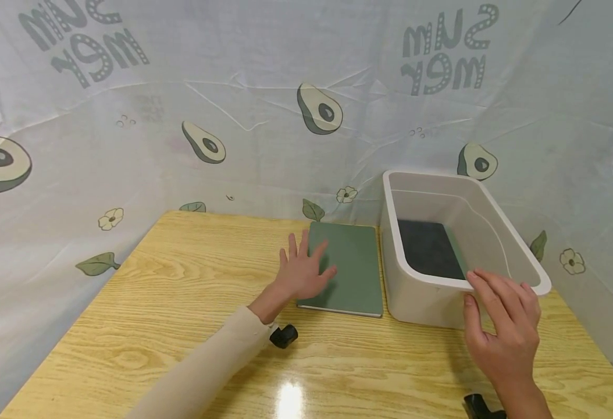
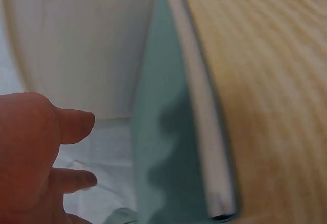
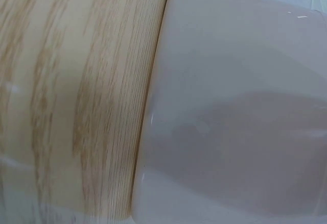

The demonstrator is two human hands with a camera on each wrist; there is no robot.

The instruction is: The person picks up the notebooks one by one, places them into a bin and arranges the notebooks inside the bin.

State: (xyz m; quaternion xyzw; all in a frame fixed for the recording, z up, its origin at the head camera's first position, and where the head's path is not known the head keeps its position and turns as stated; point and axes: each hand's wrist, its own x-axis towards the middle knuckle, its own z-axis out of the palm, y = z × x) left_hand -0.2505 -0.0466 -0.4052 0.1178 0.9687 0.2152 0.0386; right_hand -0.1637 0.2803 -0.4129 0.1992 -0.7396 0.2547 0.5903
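Note:
A green hardcover book [image 1: 356, 265] lies flat on the table beside the white plastic bin [image 1: 408, 294]. My left hand [image 1: 302, 274] is over the book's left side, its fingers spread and nothing held. In the left wrist view the book's cover [image 2: 158, 81] and pale page edge show, with a gap between it and the thumb. My right hand [image 1: 505, 331] grips the bin's near rim, thumb on the outer wall and fingertips at the top edge. Only the bin's outer wall [image 3: 230, 71] appears in the right wrist view; the hand is out of that frame.
Inside the bin lies a dark flat item [image 1: 427, 247] with a green strip [image 1: 455, 247] along its right side. The wood-grain table [image 1: 181, 279] stretches to the left. Behind it hangs a printed cloth [image 1: 264, 151] with avocados.

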